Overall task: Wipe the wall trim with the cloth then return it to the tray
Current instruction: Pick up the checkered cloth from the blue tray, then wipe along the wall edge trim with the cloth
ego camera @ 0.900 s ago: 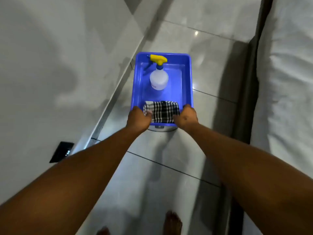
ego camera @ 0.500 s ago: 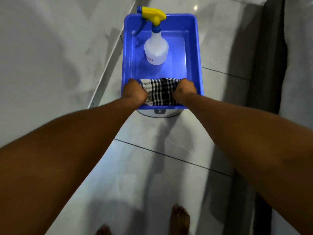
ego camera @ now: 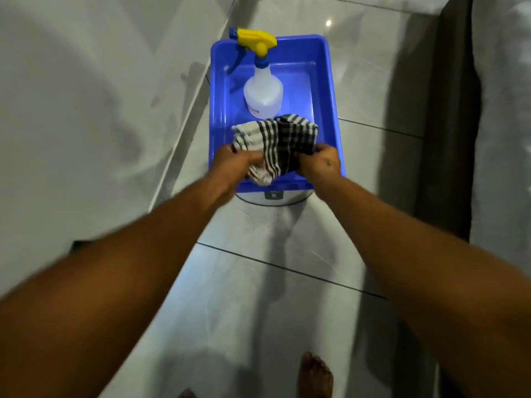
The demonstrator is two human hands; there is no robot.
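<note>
A black-and-white checked cloth (ego camera: 277,142) is bunched over the near end of the blue tray (ego camera: 330,90). My left hand (ego camera: 234,165) grips its left side and my right hand (ego camera: 319,165) grips its right side, both over the tray's front rim. The cloth looks raised off the tray floor, with a fold hanging down between my hands. The wall trim (ego camera: 184,133) runs along the foot of the grey wall to the left of the tray.
A clear spray bottle (ego camera: 263,94) with a yellow trigger stands at the tray's far end. The tray rests on a round grey object (ego camera: 273,196). A bed edge (ego camera: 500,110) lies to the right. My bare foot (ego camera: 314,374) is on the tiled floor.
Both hands have gathered the cloth and pulled it up from lying flat at the tray's near end. The view has shifted closer to the tray.
</note>
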